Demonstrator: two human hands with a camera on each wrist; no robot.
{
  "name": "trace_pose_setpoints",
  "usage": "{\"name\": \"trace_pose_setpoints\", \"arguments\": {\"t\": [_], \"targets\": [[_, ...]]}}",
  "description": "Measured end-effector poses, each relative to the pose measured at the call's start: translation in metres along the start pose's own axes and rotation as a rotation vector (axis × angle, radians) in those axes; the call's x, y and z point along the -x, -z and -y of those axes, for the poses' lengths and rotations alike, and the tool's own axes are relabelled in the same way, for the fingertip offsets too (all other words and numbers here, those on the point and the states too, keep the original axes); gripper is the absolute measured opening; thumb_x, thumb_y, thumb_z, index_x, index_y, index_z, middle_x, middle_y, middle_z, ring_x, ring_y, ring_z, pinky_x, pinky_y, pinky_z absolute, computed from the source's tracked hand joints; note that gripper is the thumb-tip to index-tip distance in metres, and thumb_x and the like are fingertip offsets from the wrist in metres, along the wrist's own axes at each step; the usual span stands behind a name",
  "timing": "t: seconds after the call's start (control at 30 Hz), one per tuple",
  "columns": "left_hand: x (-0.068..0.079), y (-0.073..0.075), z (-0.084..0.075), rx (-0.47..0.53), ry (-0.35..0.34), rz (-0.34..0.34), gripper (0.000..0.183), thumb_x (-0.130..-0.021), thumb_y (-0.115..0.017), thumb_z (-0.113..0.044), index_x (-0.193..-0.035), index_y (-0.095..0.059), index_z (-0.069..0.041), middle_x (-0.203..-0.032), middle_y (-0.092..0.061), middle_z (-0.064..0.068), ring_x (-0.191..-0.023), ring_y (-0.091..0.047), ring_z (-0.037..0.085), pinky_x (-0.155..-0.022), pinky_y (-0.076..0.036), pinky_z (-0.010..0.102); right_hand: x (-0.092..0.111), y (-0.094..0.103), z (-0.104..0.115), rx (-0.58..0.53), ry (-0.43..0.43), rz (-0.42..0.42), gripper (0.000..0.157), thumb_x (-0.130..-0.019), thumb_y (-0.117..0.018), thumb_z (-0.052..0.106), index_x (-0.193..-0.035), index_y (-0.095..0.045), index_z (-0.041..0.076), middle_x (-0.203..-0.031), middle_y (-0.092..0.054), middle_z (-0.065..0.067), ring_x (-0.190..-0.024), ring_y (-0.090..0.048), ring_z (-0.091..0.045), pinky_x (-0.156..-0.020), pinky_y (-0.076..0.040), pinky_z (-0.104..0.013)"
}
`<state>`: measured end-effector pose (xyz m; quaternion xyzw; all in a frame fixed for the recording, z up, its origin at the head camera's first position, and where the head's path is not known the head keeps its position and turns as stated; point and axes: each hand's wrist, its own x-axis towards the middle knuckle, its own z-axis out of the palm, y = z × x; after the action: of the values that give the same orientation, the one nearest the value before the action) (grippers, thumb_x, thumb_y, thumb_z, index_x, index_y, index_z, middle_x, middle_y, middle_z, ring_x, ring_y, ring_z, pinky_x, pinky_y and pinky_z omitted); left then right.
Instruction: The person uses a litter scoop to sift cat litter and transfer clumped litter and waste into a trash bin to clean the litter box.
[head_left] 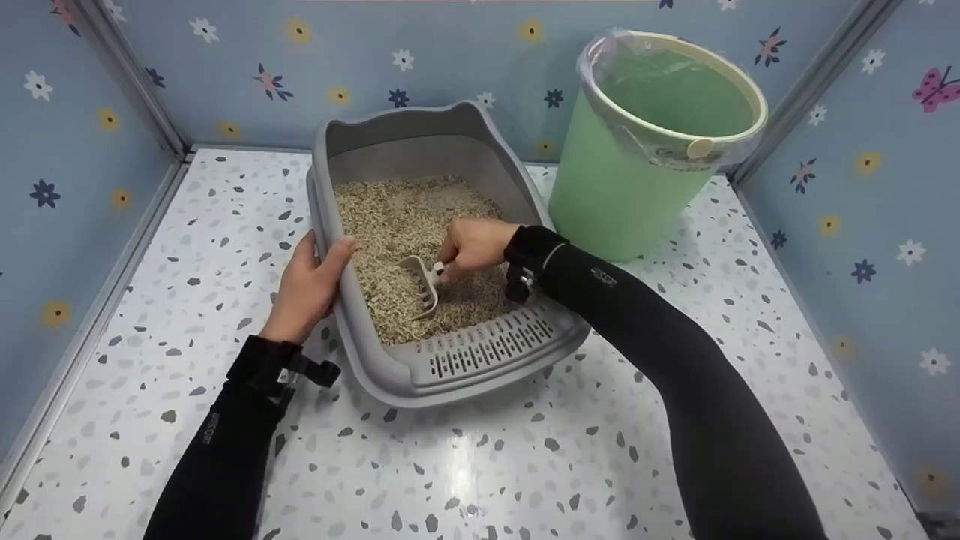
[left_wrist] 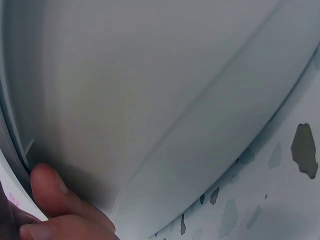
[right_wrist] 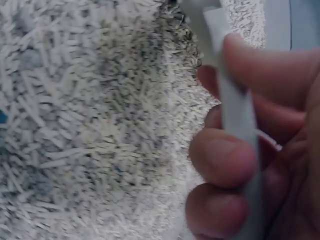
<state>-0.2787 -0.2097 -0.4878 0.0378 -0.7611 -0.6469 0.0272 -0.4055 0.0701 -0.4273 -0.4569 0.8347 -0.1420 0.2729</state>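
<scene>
A grey litter box (head_left: 355, 334) stands on the speckled surface, with tan pellet litter (head_left: 379, 225) spread over its bottom. My left hand (head_left: 304, 289) grips the box's left rim, its thumb over the edge; in the left wrist view its fingers (left_wrist: 75, 220) lie against the outer wall. Inside the box, my right hand (head_left: 476, 246) holds a light-coloured slotted litter scoop (head_left: 431, 283). Its fingers curl round the scoop handle (right_wrist: 239, 112), seen close in the right wrist view. The scoop's head touches the litter, and part of its front edge is sunk among the pellets.
Behind the box on the right stands a green trash bin (head_left: 622, 187), lined with a clear bag (head_left: 652, 146) folded over its rim. Blue flowered panels (head_left: 247, 67) enclose the speckled white surface (head_left: 465, 465) at the back and both sides.
</scene>
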Motion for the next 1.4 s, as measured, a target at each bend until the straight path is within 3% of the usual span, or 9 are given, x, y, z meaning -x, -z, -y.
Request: {"name": "trace_pose_setpoints", "arguments": {"t": [0.23, 0.4, 0.53, 0.8, 1.07, 1.2, 1.4], "targets": [[0.0015, -0.0013, -0.0031, -0.001, 0.006, -0.002, 0.074, -0.109, -0.065, -0.063, -0.158, -0.044, -0.011, -0.084, -0.054, 0.006, -0.049, -0.044, 0.008, -0.042, -0.041, 0.026, 0.0009, -0.0076, -0.0031, -0.111, 0.011, 0.028, 0.048, -0.101, -0.085, 0.028, -0.064, -0.054, 0.022, -0.062, -0.037, 0.011, -0.055, -0.027, -0.006, -0.059, -0.022, -0.024], [0.0019, -0.0019, -0.0048, -0.003, 0.011, 0.003, 0.079, -0.107, -0.065, -0.066, -0.16, -0.044, -0.012, -0.084, -0.053, 0.006, -0.05, -0.045, 0.008, -0.042, -0.041, 0.026, 0.0048, -0.0065, -0.0061, -0.168, 0.032, 0.027, 0.058, -0.102, -0.082, 0.029, -0.062, -0.04, 0.022, -0.063, -0.03, 0.009, -0.055, -0.023, -0.008, -0.06, -0.021, -0.026], [0.0015, -0.0019, -0.0059, 0.0, 0.01, 0.003, 0.078, -0.106, -0.065, -0.069, -0.157, -0.045, -0.013, -0.083, -0.052, 0.005, -0.051, -0.045, 0.008, -0.042, -0.041, 0.026, 0.0074, -0.0047, -0.0068, -0.204, 0.023, -0.033, 0.058, -0.103, -0.08, 0.03, -0.062, -0.04, 0.023, -0.063, -0.03, 0.008, -0.055, -0.022, -0.009, -0.061, -0.021, -0.027], [0.0022, -0.0012, -0.0048, -0.014, 0.044, 0.013, 0.08, -0.106, -0.064, -0.07, -0.16, -0.043, -0.014, -0.086, -0.053, 0.005, -0.053, -0.046, 0.008, -0.043, -0.043, 0.026, 0.0035, -0.0066, -0.007, -0.2, 0.015, -0.075, 0.047, -0.102, -0.08, 0.029, -0.065, -0.051, 0.024, -0.064, -0.037, 0.01, -0.058, -0.028, -0.008, -0.061, -0.023, -0.026], [0.0015, -0.0005, -0.0013, 0.028, -0.012, -0.001, 0.075, -0.108, -0.064, -0.063, -0.156, -0.045, -0.009, -0.1, -0.054, 0.012, -0.064, -0.059, 0.013, -0.051, -0.051, 0.029, 0.0002, -0.0083, -0.0079, -0.201, 0.021, -0.095, 0.051, -0.103, -0.08, 0.027, -0.065, -0.046, 0.023, -0.065, -0.033, 0.008, -0.058, -0.025, -0.01, -0.063, -0.022, -0.028], [0.0026, 0.0001, -0.0011, 0.027, 0.011, -0.003, 0.077, -0.107, -0.065, -0.066, -0.157, -0.045, -0.011, -0.093, -0.054, 0.011, -0.058, -0.055, 0.012, -0.045, -0.047, 0.028, -0.0014, -0.009, -0.0085, -0.192, 0.018, -0.092, 0.048, -0.102, -0.081, 0.029, -0.066, -0.05, 0.023, -0.065, -0.035, 0.009, -0.059, -0.027, -0.008, -0.063, -0.023, -0.027], [0.0033, 0.0015, -0.0029, -0.022, 0.031, 0.003, 0.085, -0.106, -0.063, -0.07, -0.164, -0.04, -0.013, -0.104, -0.058, 0.014, -0.068, -0.063, 0.016, -0.051, -0.055, 0.031, 0.0013, -0.0079, -0.0078, -0.262, 0.003, -0.102, 0.048, -0.102, -0.081, 0.031, -0.066, -0.051, 0.019, -0.064, -0.035, 0.009, -0.058, -0.027, -0.008, -0.061, -0.023, -0.026]]}}
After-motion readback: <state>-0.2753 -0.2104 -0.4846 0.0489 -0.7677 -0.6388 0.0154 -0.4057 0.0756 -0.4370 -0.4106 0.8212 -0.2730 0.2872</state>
